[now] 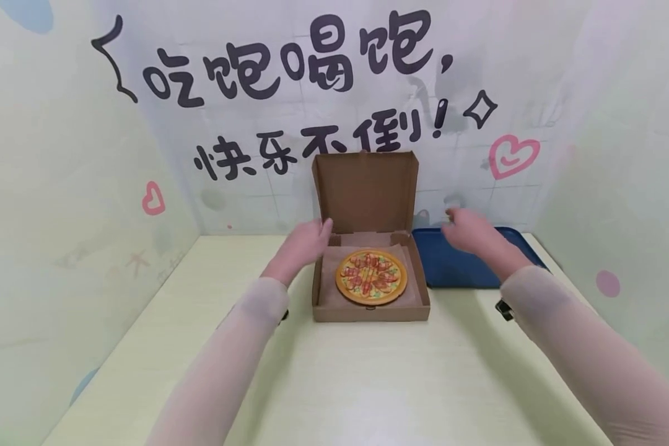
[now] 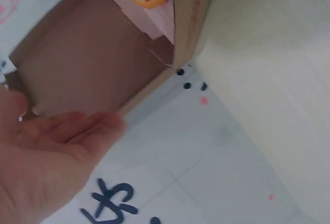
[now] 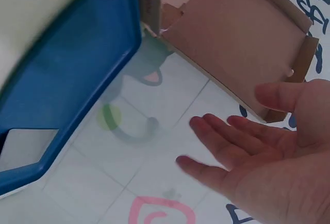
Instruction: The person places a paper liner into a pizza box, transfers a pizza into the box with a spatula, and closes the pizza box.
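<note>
A brown cardboard pizza box (image 1: 370,314) stands on the table with its lid (image 1: 366,192) raised against the wall. On paper inside the box lies a round pizza (image 1: 371,277) with red and green toppings. My left hand (image 1: 303,244) hovers by the box's left side, and the left wrist view shows its fingers (image 2: 98,131) extended beside the lid, holding nothing. To the right of the lid, above a blue tray (image 1: 451,260), my right hand (image 1: 474,234) is raised. Its fingers (image 3: 227,141) are spread and relaxed in the right wrist view, with nothing held.
The blue tray lies at the back right, close beside the box. A pale table (image 1: 345,384) extends in front of the box. Behind it rises a wall (image 1: 245,204) with black lettering and pink hearts; side walls enclose the table left and right.
</note>
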`<state>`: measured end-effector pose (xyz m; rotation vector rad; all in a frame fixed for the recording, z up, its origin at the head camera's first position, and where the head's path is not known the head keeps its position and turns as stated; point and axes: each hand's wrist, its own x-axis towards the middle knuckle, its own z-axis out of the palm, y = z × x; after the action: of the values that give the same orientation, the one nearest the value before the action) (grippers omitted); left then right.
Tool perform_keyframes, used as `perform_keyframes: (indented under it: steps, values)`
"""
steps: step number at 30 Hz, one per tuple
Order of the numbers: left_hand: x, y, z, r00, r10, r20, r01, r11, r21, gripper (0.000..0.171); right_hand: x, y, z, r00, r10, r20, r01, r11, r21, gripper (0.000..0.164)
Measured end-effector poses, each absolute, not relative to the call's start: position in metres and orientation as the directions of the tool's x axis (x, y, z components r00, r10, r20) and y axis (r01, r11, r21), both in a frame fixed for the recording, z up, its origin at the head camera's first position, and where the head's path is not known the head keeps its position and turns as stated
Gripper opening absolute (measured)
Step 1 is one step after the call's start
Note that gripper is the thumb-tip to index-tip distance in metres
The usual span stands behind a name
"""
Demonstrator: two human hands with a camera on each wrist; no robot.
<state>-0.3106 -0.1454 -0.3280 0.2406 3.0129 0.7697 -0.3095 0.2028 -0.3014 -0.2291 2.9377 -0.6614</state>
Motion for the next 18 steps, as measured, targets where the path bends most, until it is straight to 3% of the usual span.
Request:
perform_keyframes:
  steps: [9, 13, 18]
  values:
    - [-0.365, -0.158, -0.296, -0.987, 0.048, 0.153, 0.135, 0.762, 0.633, 0.076, -0.36, 0.181, -0.27, -0.992, -0.125, -0.03, -0.073, 0.744, -0.664, 0.065]
    - [-0.384, -0.162, -0.291, -0.987, -0.003, 0.163, 0.129, 0.601, 0.789, 0.077, -0.373, 0.179, -0.262, -0.994, -0.112, -0.015, -0.063, 0.656, -0.752, 0.07]
    - [-0.396, -0.166, -0.287, -0.997, 0.013, 0.072, 0.072, 0.33, 0.941, 0.078, -0.385, 0.168, -0.262, -0.992, -0.119, -0.029, -0.034, 0.49, -0.871, 0.07]
